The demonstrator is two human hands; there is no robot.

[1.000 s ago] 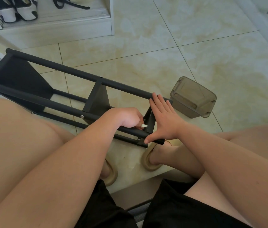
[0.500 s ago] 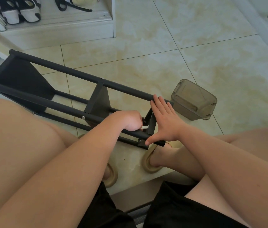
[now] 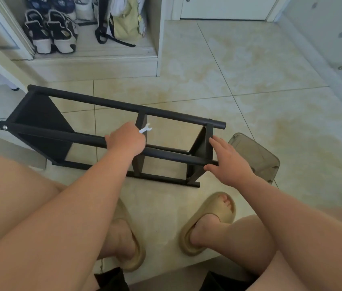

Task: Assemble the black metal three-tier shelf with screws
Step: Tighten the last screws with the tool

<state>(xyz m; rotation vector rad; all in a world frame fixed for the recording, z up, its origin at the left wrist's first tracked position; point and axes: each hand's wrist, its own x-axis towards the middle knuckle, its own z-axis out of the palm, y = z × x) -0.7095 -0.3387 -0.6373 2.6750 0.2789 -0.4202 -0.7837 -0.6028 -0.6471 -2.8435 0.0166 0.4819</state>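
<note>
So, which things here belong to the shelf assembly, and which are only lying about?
For the job: black shelf, wrench in the left hand, right hand touching the shelf end.
Just lying about: plastic box beside the shelf, sneakers, yellow bag.

Matt black metal shelf [image 3: 111, 106], glossy tiles [image 3: 250, 122]

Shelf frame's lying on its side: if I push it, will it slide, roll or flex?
Shelf frame probably slides easily: thin poles on glossy tiles. Unlikely to roll; triangular panels brace it. Probably stiff, fairly light: open tube construction.
</note>
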